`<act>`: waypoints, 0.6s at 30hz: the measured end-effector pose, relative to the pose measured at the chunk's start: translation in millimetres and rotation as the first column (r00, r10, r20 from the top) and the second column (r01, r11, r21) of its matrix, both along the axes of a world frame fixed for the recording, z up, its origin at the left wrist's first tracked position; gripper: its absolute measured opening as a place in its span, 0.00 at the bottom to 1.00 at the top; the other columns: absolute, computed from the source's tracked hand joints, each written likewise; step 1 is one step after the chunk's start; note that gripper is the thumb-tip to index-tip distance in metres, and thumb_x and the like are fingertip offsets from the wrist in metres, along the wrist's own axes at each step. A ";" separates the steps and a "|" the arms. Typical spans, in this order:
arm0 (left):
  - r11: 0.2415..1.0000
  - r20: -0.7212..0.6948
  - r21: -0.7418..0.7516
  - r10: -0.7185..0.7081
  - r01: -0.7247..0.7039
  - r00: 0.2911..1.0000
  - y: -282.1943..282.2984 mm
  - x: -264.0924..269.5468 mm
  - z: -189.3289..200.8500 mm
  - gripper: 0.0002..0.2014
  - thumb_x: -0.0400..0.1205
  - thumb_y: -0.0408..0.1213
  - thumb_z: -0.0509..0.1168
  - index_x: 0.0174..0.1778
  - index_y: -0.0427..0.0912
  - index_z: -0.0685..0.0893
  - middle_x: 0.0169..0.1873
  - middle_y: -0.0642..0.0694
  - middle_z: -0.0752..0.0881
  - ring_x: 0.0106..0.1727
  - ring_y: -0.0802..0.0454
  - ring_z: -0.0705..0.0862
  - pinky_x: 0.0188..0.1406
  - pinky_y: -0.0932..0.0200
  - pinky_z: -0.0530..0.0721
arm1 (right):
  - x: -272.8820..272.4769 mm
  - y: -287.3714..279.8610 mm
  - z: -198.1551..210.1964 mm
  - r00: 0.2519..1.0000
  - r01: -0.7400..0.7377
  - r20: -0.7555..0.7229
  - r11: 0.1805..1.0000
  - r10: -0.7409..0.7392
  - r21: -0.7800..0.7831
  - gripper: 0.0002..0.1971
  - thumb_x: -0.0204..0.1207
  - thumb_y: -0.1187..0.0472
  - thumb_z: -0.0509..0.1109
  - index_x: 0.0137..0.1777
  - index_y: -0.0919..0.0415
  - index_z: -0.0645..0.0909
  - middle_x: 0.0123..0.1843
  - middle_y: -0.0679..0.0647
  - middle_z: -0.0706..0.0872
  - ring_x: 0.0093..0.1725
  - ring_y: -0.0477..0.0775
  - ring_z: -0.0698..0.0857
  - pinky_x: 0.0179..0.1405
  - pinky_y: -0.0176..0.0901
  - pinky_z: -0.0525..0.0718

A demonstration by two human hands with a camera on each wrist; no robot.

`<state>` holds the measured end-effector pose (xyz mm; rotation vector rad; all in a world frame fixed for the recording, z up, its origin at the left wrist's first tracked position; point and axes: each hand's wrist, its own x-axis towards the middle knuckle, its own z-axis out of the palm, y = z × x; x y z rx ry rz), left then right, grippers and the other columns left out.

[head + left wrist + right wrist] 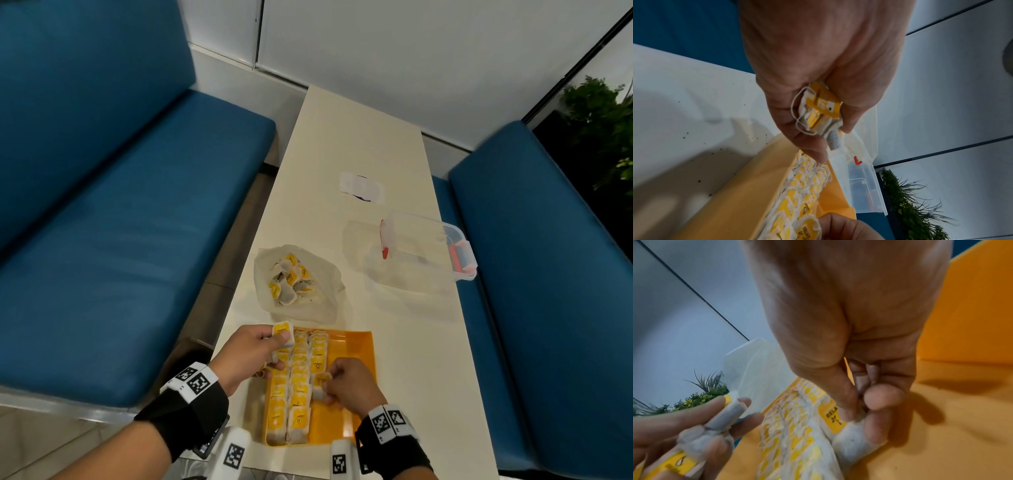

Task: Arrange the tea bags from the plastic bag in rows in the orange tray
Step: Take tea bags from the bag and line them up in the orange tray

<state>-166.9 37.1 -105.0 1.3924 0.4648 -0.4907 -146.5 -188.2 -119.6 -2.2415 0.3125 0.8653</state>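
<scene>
The orange tray (359, 356) lies at the near table edge with rows of yellow-tagged tea bags (298, 383) filling its left part. My left hand (270, 346) grips a small stack of tea bags (818, 113) above the tray's far left corner; the same stack (694, 443) shows at lower left in the right wrist view. My right hand (325, 389) pinches a single tea bag (849, 439) and holds it down against the third row in the tray (941, 418). The plastic bag (298, 274) with more tea bags lies open just beyond the tray.
A clear plastic box (428, 246) with red latches and its lid sit at the right side of the cream table (359, 144). A white paper item (361, 186) lies farther off. Blue benches (120, 222) flank the table on both sides.
</scene>
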 end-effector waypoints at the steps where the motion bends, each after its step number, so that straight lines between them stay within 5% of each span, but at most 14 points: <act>1: 1.000 -0.002 -0.004 -0.002 0.002 1.000 0.1 0.5 0.1 0.10 0.86 0.46 0.70 0.53 0.45 0.93 0.47 0.42 0.94 0.41 0.46 0.92 0.35 0.53 0.87 | -0.5 1.7 -1.3 1.000 0.007 0.013 1.000 -0.007 -0.004 0.10 0.71 0.73 0.72 0.37 0.58 0.79 0.32 0.57 0.88 0.30 0.55 0.90 0.26 0.42 0.84; 8: 1.000 -0.014 -0.002 -0.018 0.018 1.000 0.6 3.2 0.5 0.10 0.85 0.46 0.71 0.53 0.45 0.93 0.48 0.42 0.94 0.39 0.48 0.92 0.32 0.56 0.86 | 0.2 10.5 -12.3 0.996 0.037 0.089 0.998 -0.031 -0.059 0.08 0.60 0.67 0.70 0.34 0.55 0.78 0.33 0.60 0.91 0.35 0.63 0.91 0.33 0.57 0.90; 13: 0.999 -0.021 -0.003 -0.048 0.048 0.999 2.3 3.9 1.0 0.10 0.85 0.46 0.71 0.53 0.44 0.93 0.49 0.42 0.94 0.40 0.47 0.92 0.33 0.56 0.87 | 2.3 13.3 -17.6 0.990 0.081 0.123 0.995 -0.074 -0.055 0.05 0.62 0.66 0.69 0.36 0.56 0.78 0.37 0.61 0.90 0.37 0.64 0.91 0.36 0.62 0.91; 15: 0.998 -0.027 -0.002 -0.067 0.067 0.997 4.1 5.1 2.2 0.10 0.85 0.45 0.71 0.54 0.45 0.93 0.49 0.43 0.94 0.41 0.47 0.92 0.33 0.56 0.87 | 1.6 15.7 -14.1 0.990 0.070 0.131 0.995 -0.061 -0.066 0.05 0.62 0.65 0.69 0.37 0.55 0.78 0.37 0.59 0.90 0.38 0.61 0.91 0.36 0.59 0.91; 18: 0.993 -0.020 -0.004 -0.119 0.119 0.993 7.9 7.1 5.2 0.07 0.84 0.42 0.73 0.54 0.46 0.94 0.49 0.43 0.94 0.41 0.49 0.91 0.33 0.57 0.86 | 1.8 18.9 4.7 0.974 0.046 0.227 0.991 -0.016 -0.129 0.06 0.69 0.64 0.72 0.43 0.55 0.79 0.40 0.50 0.86 0.39 0.50 0.85 0.34 0.40 0.82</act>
